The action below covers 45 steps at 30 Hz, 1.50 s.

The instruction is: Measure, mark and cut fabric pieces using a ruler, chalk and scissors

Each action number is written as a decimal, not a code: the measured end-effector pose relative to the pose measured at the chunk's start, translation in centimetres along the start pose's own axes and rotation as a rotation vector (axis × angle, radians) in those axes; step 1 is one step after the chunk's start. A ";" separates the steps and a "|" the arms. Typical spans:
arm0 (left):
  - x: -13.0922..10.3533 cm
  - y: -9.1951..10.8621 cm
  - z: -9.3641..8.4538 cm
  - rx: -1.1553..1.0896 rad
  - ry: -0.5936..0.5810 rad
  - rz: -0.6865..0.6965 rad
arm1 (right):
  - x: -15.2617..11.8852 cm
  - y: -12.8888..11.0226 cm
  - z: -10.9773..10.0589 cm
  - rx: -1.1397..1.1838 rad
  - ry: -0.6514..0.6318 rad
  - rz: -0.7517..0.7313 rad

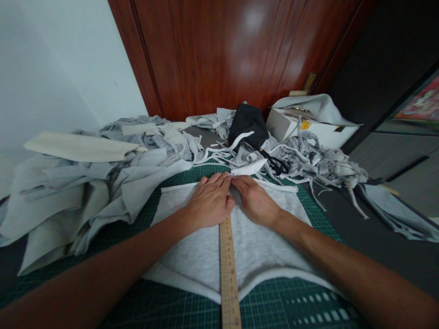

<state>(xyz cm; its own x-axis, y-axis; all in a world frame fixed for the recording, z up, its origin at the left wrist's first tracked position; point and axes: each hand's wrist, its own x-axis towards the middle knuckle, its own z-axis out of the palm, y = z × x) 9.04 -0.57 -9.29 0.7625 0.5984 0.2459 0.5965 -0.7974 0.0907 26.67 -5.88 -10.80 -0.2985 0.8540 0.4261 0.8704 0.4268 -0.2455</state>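
Observation:
A piece of light grey fabric (192, 251) lies spread on a green cutting mat (264, 304), its near edge curving. A wooden ruler (229, 274) runs lengthwise over its middle and past the near edge. My left hand (211, 201) lies flat across the ruler and fabric, fingers stretched toward the far edge. Beside it my right hand (257, 201) is closed, with bent fingers at the cloth near the far edge. Both sets of fingertips almost meet there. The ruler's far end is hidden under my hands.
Grey and cream fabric pieces (103, 183) are heaped on the left. Beyond the mat lie a black cloth bag (248, 125), a white box (279, 124) and tangled fabric scraps (318, 160). A reddish wooden door (212, 59) stands behind.

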 end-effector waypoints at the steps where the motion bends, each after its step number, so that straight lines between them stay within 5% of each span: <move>1: 0.0 0.0 0.0 -0.006 0.006 0.001 | 0.1 0.1 0.0 0.012 -0.003 -0.009; 11: -0.3 -0.2 -0.5 -0.015 0.104 0.046 | 0.6 0.0 -0.2 -0.015 -0.090 0.008; 21: -0.3 0.0 -0.6 -0.010 0.080 0.042 | 1.0 -0.3 -1.2 -0.022 -0.168 0.170; 27: -0.8 0.2 -0.7 0.004 0.187 0.017 | 0.9 -1.1 -1.0 -0.131 -0.182 0.162; 42: -0.7 -0.1 -0.2 0.031 0.019 0.061 | 2.2 1.7 -0.5 -0.299 -0.173 0.354; 45: -0.6 -0.2 -0.1 0.035 0.009 0.058 | 1.8 1.5 -0.5 -0.331 -0.058 0.310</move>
<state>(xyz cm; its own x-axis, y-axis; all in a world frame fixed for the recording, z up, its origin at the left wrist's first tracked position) 8.44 -0.82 -9.35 0.7937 0.5505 0.2589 0.5600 -0.8274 0.0423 27.69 -3.89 -9.95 -0.0170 0.9457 0.3246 0.9976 0.0380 -0.0585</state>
